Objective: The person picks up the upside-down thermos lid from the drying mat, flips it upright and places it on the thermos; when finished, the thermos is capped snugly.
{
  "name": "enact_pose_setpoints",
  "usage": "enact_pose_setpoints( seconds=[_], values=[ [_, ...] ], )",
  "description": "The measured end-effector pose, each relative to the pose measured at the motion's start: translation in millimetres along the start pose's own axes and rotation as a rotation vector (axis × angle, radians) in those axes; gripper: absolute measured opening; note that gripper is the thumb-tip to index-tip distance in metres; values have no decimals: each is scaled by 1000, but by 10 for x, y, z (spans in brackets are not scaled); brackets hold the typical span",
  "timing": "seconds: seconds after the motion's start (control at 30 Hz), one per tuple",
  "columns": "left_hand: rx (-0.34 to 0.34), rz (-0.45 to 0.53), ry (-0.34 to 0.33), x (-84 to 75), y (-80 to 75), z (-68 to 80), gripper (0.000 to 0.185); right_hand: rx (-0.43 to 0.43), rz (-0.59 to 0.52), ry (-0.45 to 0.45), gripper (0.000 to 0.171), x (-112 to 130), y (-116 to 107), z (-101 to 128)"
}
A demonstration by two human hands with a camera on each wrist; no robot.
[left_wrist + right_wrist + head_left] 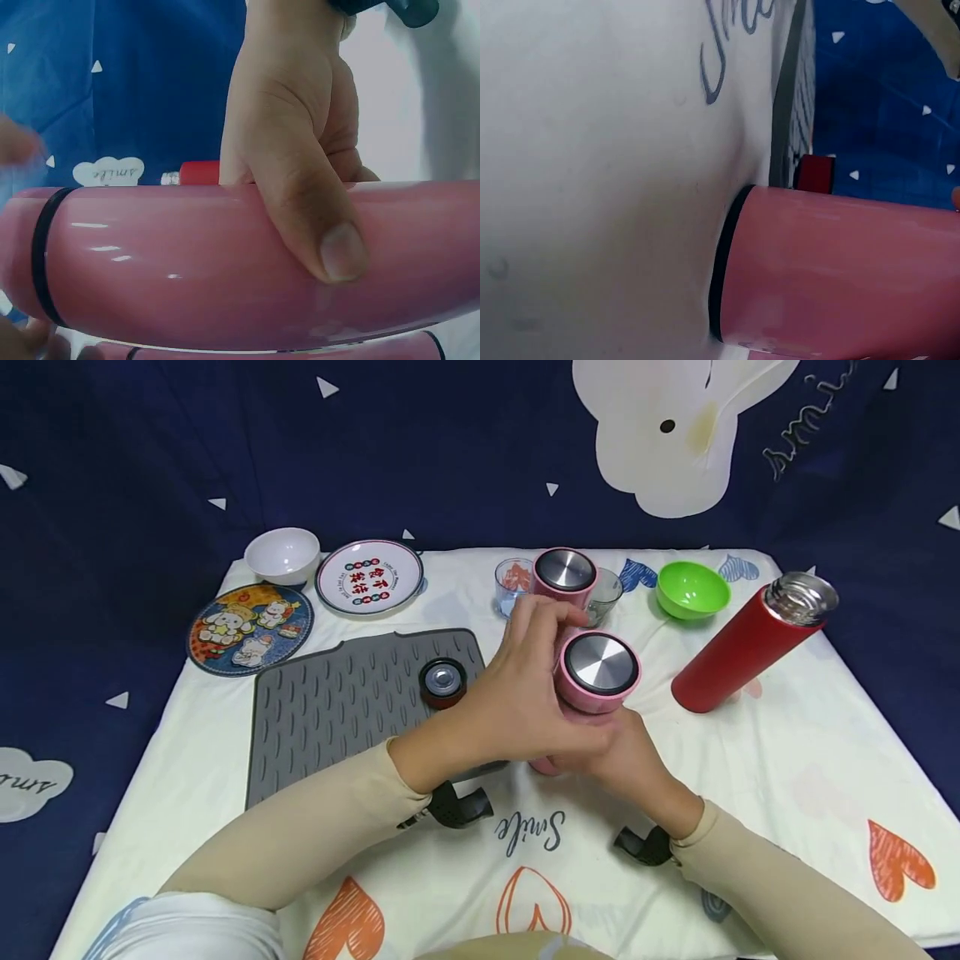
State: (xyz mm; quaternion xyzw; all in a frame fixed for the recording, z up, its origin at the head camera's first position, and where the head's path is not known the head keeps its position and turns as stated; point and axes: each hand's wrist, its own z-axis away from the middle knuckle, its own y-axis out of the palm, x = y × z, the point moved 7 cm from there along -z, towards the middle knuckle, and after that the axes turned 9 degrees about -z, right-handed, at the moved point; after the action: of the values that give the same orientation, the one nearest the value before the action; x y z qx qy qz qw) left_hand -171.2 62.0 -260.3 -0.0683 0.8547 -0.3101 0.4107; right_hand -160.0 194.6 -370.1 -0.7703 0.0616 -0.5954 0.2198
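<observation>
A pink thermos [598,668] with a steel-topped lid stands in front of me, its black-ringed base right at the cloth in the right wrist view. My right hand [630,756] grips its body, and the thumb [307,202] lies across the pink side in the left wrist view. Around the lid end is my left hand [517,685]. Its fingers reach behind the lid, while its blurred thumb [19,142] stands apart from the thermos. Just behind is a second pink thermos [564,572], partly hidden by my left hand.
A tall red flask [742,647] stands lidless at right. On the grey mat [322,710] lies a dark red and black lid [442,681]. Behind are a green bowl [692,591], glass cups [510,585], a white bowl [283,556] and plates [369,577].
</observation>
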Motion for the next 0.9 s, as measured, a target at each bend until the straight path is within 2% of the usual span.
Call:
enact_pose_setpoints(
  seconds=[0.23, 0.43, 0.57, 0.73, 0.9],
  values=[
    [3, 43, -9, 42, -12, -1, 82, 1, 19, -6, 51, 8, 10, -5],
    [58, 91, -45, 54, -18, -14, 81, 17, -51, -23, 55, 9, 36, -17],
    [74, 150, -59, 71, -4, -16, 80, 20, -47, -27, 53, 4, 50, -19],
    [68, 67, -37, 55, -5, 6, 88, 16, -44, -29, 50, 21, 50, -16],
    [98, -46, -113, 70, -11, 40, 84, -7, -15, -10, 56, 16, 28, -6]
  ],
)
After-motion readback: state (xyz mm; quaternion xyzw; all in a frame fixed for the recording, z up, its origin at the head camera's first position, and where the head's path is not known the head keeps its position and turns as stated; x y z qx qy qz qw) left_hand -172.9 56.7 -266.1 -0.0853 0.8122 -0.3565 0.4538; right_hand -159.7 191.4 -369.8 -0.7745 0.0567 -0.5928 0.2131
